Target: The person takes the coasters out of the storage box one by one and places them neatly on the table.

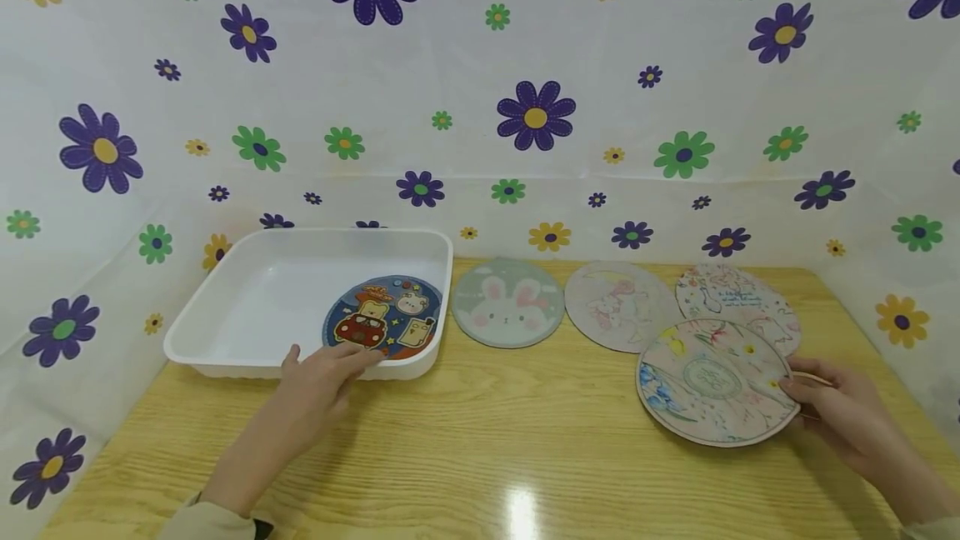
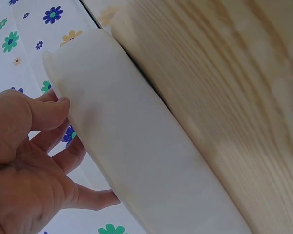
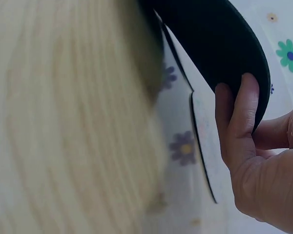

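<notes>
My right hand (image 1: 847,407) pinches the right edge of a floral round mouse pad (image 1: 708,382), thumb on the printed face and fingers below. In the right wrist view its black underside (image 3: 219,44) shows above the fingers (image 3: 246,105), the pad raised and tilted. At the left, my left hand (image 1: 318,386) reaches over the front rim of a white plastic tray (image 1: 255,361), fingers extended. The left wrist view has its fingertips right at the rim, against the tray's outer wall (image 2: 127,136). Inside the tray lies a blue cartoon mouse pad (image 1: 390,311), close to the fingertips.
A green rabbit mouse pad (image 1: 508,307) lies right of the tray. Beside it are a pale pink one (image 1: 611,307) and another with lettering (image 1: 738,294), both partly overlapped by the held pad. A flower-printed sheet (image 1: 480,65) hangs behind the wooden table (image 1: 420,457).
</notes>
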Tool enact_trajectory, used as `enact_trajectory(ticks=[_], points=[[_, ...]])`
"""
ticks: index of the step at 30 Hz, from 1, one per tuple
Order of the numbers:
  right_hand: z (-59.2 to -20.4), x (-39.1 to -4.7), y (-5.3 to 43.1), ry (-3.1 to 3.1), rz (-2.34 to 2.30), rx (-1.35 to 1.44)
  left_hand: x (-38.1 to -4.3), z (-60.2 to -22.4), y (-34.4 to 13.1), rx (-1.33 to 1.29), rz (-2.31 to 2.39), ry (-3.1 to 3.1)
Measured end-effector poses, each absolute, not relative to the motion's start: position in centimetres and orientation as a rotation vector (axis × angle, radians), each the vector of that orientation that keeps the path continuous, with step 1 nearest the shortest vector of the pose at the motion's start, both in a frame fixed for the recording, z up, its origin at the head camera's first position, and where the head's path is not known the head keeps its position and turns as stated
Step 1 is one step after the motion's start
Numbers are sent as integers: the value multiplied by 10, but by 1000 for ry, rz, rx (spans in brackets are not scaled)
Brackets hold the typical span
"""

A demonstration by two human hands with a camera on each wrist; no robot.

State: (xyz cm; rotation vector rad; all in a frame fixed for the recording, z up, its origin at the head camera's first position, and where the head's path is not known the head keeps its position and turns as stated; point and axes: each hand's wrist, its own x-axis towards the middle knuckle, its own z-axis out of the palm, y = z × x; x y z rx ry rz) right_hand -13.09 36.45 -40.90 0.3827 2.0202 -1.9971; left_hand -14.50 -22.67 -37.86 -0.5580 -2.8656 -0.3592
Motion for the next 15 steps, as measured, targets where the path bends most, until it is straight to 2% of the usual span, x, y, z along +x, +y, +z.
enact_trajectory(ticks=[15], points=[[-415, -127, 376, 2171, -1639, 452, -143, -377, -225, -567, -358, -2874]])
